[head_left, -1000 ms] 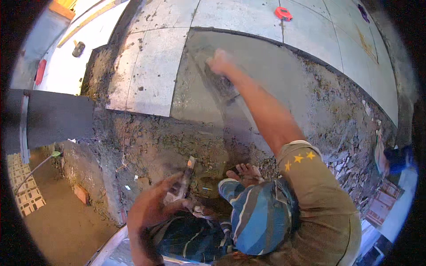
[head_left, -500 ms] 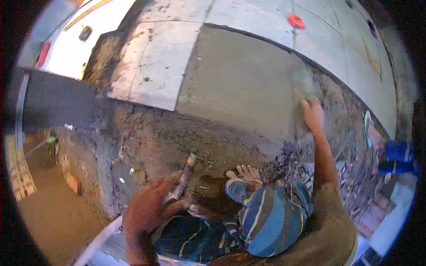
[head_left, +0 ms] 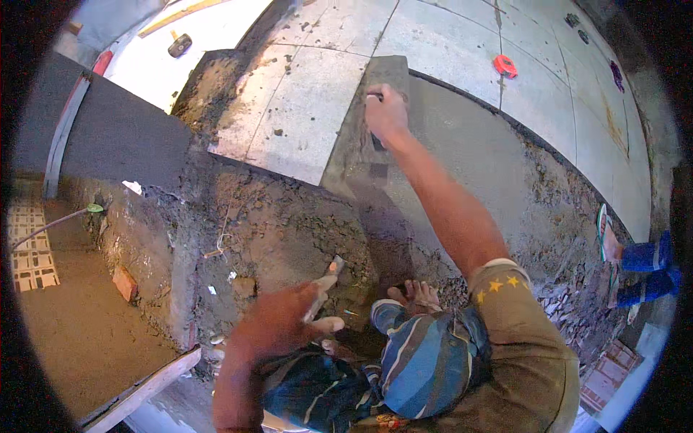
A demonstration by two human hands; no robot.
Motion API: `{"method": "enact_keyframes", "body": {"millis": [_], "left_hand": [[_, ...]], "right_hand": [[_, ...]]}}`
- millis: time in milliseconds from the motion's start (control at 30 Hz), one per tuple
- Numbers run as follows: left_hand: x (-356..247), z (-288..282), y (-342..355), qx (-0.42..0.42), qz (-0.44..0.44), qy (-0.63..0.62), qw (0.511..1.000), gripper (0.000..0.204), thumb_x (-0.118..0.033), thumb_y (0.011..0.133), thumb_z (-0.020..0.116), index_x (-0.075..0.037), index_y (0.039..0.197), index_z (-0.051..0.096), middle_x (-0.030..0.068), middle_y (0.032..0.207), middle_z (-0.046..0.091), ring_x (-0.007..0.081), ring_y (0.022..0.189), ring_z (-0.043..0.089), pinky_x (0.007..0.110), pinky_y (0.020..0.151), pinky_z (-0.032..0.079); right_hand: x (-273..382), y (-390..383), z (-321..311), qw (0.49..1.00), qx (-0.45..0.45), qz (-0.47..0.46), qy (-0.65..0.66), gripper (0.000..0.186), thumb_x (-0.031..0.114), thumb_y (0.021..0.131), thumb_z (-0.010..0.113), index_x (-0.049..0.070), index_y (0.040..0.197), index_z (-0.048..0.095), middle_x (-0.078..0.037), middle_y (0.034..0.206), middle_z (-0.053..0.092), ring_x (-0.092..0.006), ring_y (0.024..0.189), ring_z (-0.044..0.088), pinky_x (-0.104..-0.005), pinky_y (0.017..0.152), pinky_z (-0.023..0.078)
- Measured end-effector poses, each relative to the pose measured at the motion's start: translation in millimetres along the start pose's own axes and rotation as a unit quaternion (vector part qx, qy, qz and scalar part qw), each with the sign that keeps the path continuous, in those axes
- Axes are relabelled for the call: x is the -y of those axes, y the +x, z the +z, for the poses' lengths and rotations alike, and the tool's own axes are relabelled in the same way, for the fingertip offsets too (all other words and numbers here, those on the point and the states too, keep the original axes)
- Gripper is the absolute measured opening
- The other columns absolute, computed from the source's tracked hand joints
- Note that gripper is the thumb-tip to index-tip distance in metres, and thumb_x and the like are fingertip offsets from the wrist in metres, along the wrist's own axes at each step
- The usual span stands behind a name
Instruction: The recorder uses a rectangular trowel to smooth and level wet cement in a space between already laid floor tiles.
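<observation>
My right hand point(head_left: 386, 115) grips the dark handle of a flat rectangular trowel point(head_left: 388, 68), whose blade lies on wet grey mortar point(head_left: 455, 144) along the edge of pale floor tiles point(head_left: 303, 94). My left hand point(head_left: 289, 317) is low, in front of my body, with fingers on a narrow grey bar point(head_left: 330, 278) with an orange spot. My bare foot point(head_left: 419, 292) is on the rough dirt beside that hand, below striped clothing over my bent legs.
A red tape measure point(head_left: 505, 66) lies on the tiles; a mallet point(head_left: 179, 45) lies upper left. A plank point(head_left: 137, 390) edges the lower floor point(head_left: 108, 325) at left, near a brick point(head_left: 124, 283). Another person's sandalled foot and blue trousers point(head_left: 642, 256) are at right.
My right hand swept rightward across the mortar, then came back up and left to the tiles' edge with the trowel. The view has shifted; more of the person at right shows.
</observation>
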State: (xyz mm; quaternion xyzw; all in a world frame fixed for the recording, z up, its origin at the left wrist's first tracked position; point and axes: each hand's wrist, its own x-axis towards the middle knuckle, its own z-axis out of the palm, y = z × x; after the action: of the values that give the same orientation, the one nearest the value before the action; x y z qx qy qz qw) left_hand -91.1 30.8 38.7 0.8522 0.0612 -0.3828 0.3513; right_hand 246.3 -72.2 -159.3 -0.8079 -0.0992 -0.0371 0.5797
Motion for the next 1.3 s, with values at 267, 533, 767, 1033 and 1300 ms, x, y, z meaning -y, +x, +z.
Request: {"method": "enact_keyframes", "body": {"millis": [267, 533, 767, 1033, 1300], "left_hand": [[27.0, 10.8, -16.2, -0.082, 0.088, 0.038, 0.992, 0.071, -0.049, 0.093, 0.063, -0.007, 0.147, 0.045, 0.0228, 0.127, 0.062, 0.0425, 0.110, 0.063, 0.048, 0.092, 0.051], [16.6, 4.6, -34.3, -0.087, 0.162, 0.089, 0.979, 0.070, -0.040, 0.093, 0.063, -0.008, 0.150, 0.038, 0.0208, 0.116, 0.062, 0.0418, 0.105, 0.063, 0.047, 0.090, 0.052], [28.9, 4.4, -43.5, -0.119, 0.145, 0.116, 0.975, 0.068, -0.029, 0.089, 0.064, -0.005, 0.148, 0.040, 0.0197, 0.115, 0.064, 0.0390, 0.105, 0.065, 0.048, 0.088, 0.053], [34.7, 17.1, -48.0, -0.176, 0.107, 0.126, 0.970, 0.044, -0.019, 0.083, 0.067, -0.011, 0.125, 0.060, 0.0187, 0.108, 0.070, 0.0389, 0.100, 0.067, 0.050, 0.086, 0.054], [26.6, 23.9, -54.0, -0.247, 0.141, 0.163, 0.945, 0.029, -0.024, 0.082, 0.067, -0.006, 0.105, 0.063, 0.0222, 0.094, 0.070, 0.0421, 0.089, 0.069, 0.054, 0.077, 0.055]], "right_hand": [[12.8, 36.5, 53.7, 0.983, 0.041, 0.043, -0.173, 0.029, 0.020, 0.083, 0.055, 0.000, 0.093, 0.073, -0.025, 0.096, 0.072, -0.0411, 0.097, 0.069, -0.0457, 0.087, 0.054], [-3.1, 106.9, 70.9, 0.785, 0.277, -0.159, -0.531, 0.035, 0.024, 0.087, 0.052, 0.001, 0.099, 0.075, -0.022, 0.106, 0.072, -0.0379, 0.104, 0.070, -0.0457, 0.086, 0.057], [33.2, -9.6, 89.4, 0.921, 0.175, 0.049, -0.344, 0.031, 0.025, 0.085, 0.062, -0.001, 0.096, 0.075, -0.024, 0.102, 0.073, -0.0397, 0.101, 0.070, -0.0484, 0.086, 0.057], [72.7, -223.5, 113.4, 0.924, 0.225, 0.210, -0.228, 0.030, 0.017, 0.085, 0.066, -0.003, 0.107, 0.061, -0.032, 0.117, 0.065, -0.0446, 0.109, 0.065, -0.0524, 0.094, 0.052], [88.5, -243.4, 25.1, 0.951, 0.246, 0.150, -0.109, 0.024, 0.012, 0.096, 0.055, 0.002, 0.116, 0.063, -0.021, 0.103, 0.069, -0.0264, 0.087, 0.071, -0.0438, 0.073, 0.058]]}}
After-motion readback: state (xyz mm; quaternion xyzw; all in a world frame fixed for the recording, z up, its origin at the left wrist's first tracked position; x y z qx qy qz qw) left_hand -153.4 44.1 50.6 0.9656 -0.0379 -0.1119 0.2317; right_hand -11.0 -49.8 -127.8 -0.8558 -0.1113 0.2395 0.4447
